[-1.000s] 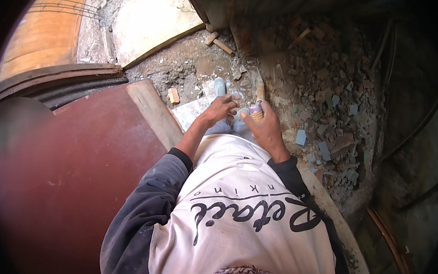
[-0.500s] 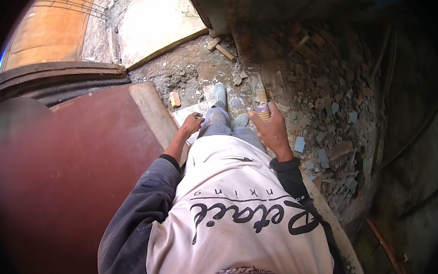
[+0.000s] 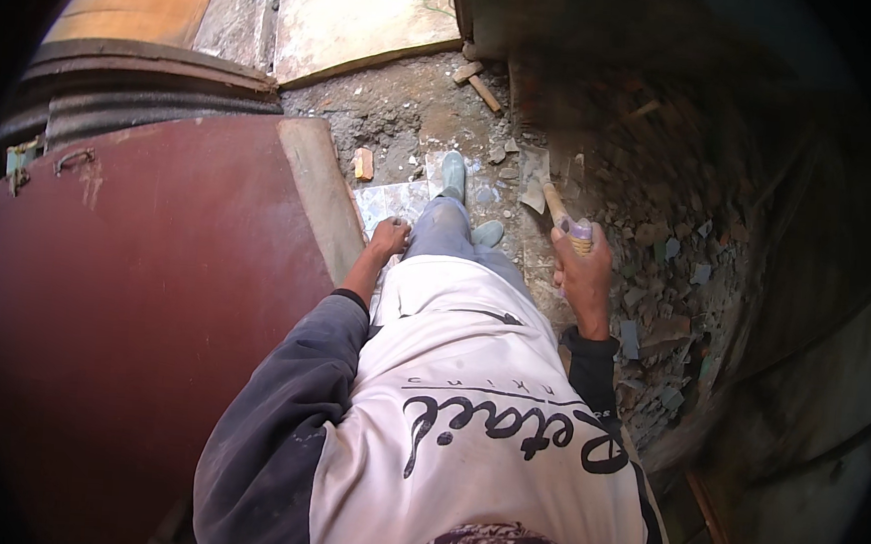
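Note:
My right hand (image 3: 583, 266) is wrapped round the top end of a shovel (image 3: 556, 202). Its wooden handle has purple and yellowish wrapping at the grip, and its flat metal blade rests on the floor beyond my boots. My left hand (image 3: 391, 235) hangs beside my left thigh, fingers curled in, with nothing visible in them. Grey-trousered legs and pale rubber boots (image 3: 452, 173) stand between the two hands, the left boot farther forward.
Broken tiles and rubble (image 3: 652, 315) cover the ground at right. A hammer (image 3: 479, 85) lies ahead, near a pale board (image 3: 371, 19). A brick piece (image 3: 363, 164) sits past my left hand. A large dark-red panel (image 3: 185, 287) fills the left side.
The view has shifted, so the surroundings sit farther right. My right hand has moved right and closer to me, and the shovel handle leans more to the right. My left hand stays by the thigh.

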Demonstrator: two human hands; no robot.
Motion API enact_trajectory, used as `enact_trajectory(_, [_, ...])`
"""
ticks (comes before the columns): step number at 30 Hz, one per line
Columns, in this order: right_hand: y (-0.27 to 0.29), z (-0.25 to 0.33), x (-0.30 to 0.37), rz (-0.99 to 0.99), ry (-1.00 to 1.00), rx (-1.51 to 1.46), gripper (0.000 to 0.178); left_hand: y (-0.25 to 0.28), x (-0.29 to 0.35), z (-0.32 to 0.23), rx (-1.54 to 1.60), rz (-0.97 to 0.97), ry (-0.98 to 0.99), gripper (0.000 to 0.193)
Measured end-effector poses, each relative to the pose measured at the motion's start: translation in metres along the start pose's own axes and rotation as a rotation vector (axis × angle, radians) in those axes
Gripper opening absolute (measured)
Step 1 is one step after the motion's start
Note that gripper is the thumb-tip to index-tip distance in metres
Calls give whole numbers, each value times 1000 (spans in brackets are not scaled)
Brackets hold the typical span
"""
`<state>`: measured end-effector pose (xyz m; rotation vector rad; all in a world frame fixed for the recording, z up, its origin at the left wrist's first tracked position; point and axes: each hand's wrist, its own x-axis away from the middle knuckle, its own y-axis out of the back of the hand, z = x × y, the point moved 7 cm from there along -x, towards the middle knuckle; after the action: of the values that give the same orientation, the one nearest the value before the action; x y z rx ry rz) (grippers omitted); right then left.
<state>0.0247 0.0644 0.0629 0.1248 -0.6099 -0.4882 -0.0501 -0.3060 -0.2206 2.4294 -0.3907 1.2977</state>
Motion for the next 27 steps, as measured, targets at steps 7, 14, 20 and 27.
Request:
enact_trajectory(7, [-24, 9, 5, 36, 34, -36, 28, 11, -21, -14, -287, -104, -246, 37])
enact_trajectory(14, [-33, 27, -6, 30, 38, 106, 25, -26, 10, -89, -281, 108, -396, 45])
enact_trajectory(20, [-65, 72, -27, 64, 109, 104, 18, -64, 55, -161, -384, 397, -594, 45])
enact_trajectory(27, [-115, 142, 6, 327, 58, 216, 21, -59, 118, -226, -249, 708, -531, 49])
